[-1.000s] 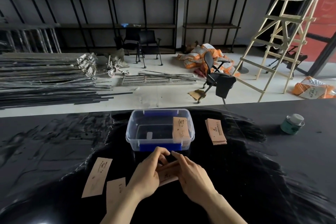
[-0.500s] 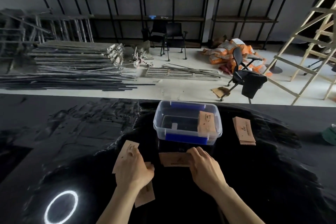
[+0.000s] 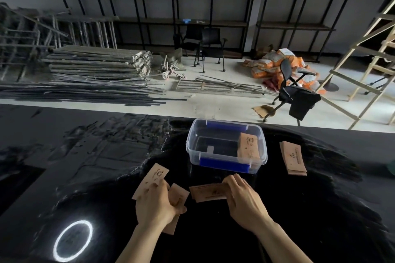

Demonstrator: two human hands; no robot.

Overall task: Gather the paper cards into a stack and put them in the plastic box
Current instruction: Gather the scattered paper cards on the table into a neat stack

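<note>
Your left hand (image 3: pixel 157 205) has left the small stack of tan paper cards (image 3: pixel 208 192), now pinned by your right hand (image 3: pixel 245 200), and closes on two loose cards (image 3: pixel 152 178); the clear plastic box (image 3: pixel 226 147) waits just beyond.

Legible text: none.

- Paper card (image 3: pixel 153 178) by the left hand: dark printed logo and line of print, too small to read.
- Card stack (image 3: pixel 208 192) under the right hand: faint dark mark, unreadable.
- Card stack (image 3: pixel 293 160) right of the plastic box (image 3: pixel 224 164): a printed line along its length and a small emblem, illegible.
- Cards in box (image 3: pixel 248 148): small logo and print, illegible.
- Orange sacks (image 3: pixel 271 64) on the floor: white label patches, lettering blurred.
</note>
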